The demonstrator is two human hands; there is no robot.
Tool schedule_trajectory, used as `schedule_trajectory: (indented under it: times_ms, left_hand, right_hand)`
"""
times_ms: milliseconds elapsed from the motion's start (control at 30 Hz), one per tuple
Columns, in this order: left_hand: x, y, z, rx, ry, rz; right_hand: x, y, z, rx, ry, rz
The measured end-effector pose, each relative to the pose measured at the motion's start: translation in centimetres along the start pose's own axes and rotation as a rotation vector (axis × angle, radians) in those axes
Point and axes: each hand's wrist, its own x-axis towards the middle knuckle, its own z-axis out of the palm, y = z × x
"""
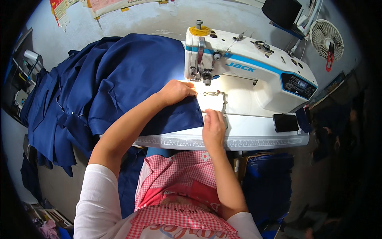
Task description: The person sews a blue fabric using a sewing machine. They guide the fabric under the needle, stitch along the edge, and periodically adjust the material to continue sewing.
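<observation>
A large piece of navy blue fabric (139, 75) is spread over the left of the sewing table and hangs off it in folds. My left hand (178, 92) is closed on the fabric's right edge, just below the needle area of a white and blue sewing machine (246, 65). Nearer to me, my right hand (214, 126) pinches the same edge at its front corner. Between the hands the edge runs fairly straight, beside the lit machine bed. The fingertips of both hands are partly hidden.
A black phone (285, 123) lies at the table's right. Along the front edge runs a printed ruler strip (254, 142). A small fan (327, 40) with red-handled snips (330, 57) hangs at the back right. More dark blue cloth (266, 187) is piled below the table.
</observation>
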Motion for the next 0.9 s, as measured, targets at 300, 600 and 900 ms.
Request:
schedule_trajectory:
  times_ms: [300, 600, 900]
  left_hand:
    - [0.4, 0.6, 0.0, -0.042, -0.016, -0.056]
    - [0.3, 0.7, 0.6, 0.032, 0.051, 0.005]
    - [-0.8, 2.8, 0.1, 0.007, 0.103, -0.146]
  right_hand:
    - [4.0, 0.7, 0.9, 0.073, -0.035, 0.034]
    - [5.7, -1.9, 3.3, -0.251, -0.204, 0.264]
    - [3.5, -1.8, 3.9, -0.263, -0.104, 0.056]
